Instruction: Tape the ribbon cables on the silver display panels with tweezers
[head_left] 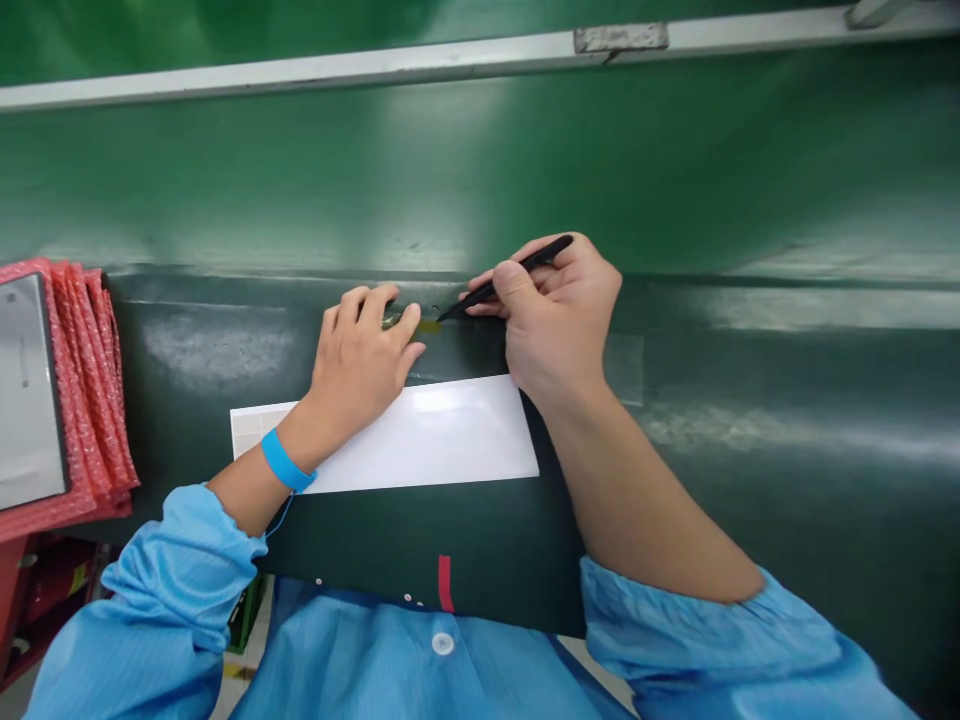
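On the dark green mat, my left hand (364,350) rests with bent fingers around what looks like a small roll of amber tape (389,321), mostly hidden under them. A short strip of amber tape (429,326) shows just right of its fingertips. My right hand (562,310) is closed on slim black tweezers (517,277), whose pointed tip is at the strip's right end. Below the hands lies a glossy white sheet (450,435) with a printed grid at its left end. My left wrist, in a blue band, crosses over it.
At the left edge stands a stack of pink bubble-wrap pouches (94,390) with a grey flat panel (28,390) on top. A red tape mark (445,583) is at the mat's front edge. A pale metal rail (450,62) runs across the back.
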